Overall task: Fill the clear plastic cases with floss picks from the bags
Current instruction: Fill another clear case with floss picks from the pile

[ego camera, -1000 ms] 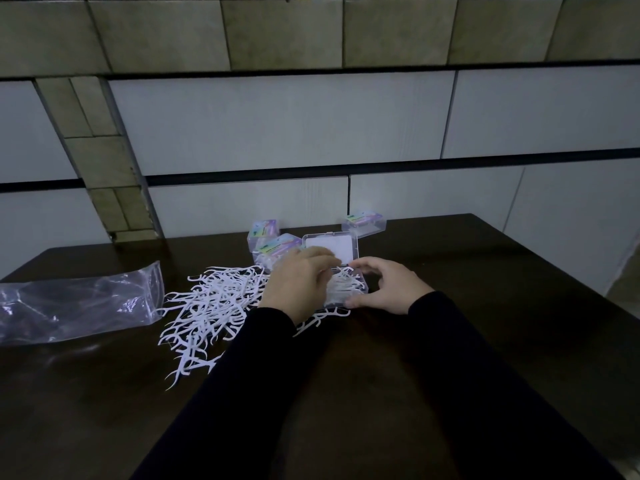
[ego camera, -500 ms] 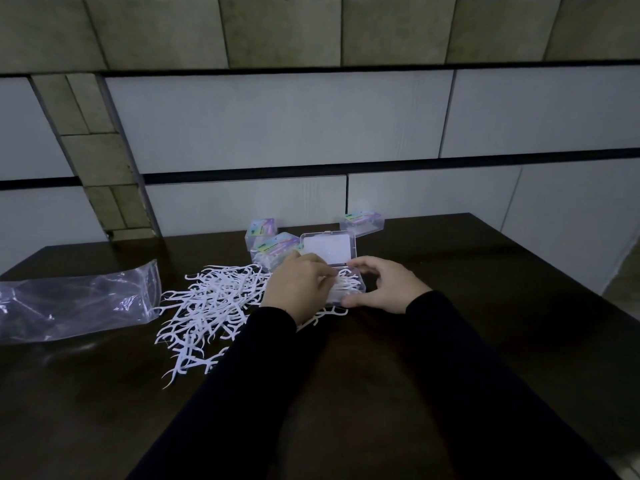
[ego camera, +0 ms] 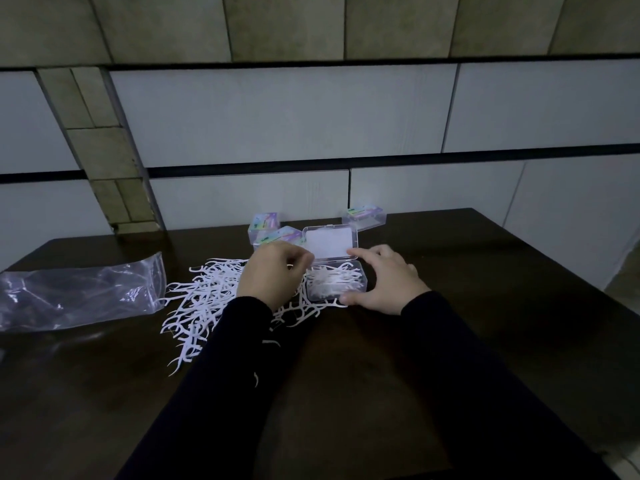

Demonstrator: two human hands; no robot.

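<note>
An open clear plastic case (ego camera: 360, 285) sits mid-table with its lid (ego camera: 329, 242) standing up and white floss picks inside. My right hand (ego camera: 384, 280) cups the case's right side, thumb at the front corner, fingers at the back. My left hand (ego camera: 273, 277) hovers at the case's left edge with curled fingers; a bit of white shows under them. A loose heap of white floss picks (ego camera: 204, 296) spreads left of the case. An emptied clear plastic bag (ego camera: 79, 296) lies at the far left.
Three closed cases with colourful labels (ego camera: 265, 225) (ego camera: 285, 235) (ego camera: 365, 216) stand behind the open one. The dark wooden table (ego camera: 485, 306) ends at a tiled wall behind and drops off at the right edge.
My left hand has drawn back a little to the left off the case, uncovering the picks inside. My right hand keeps its hold on the case.
</note>
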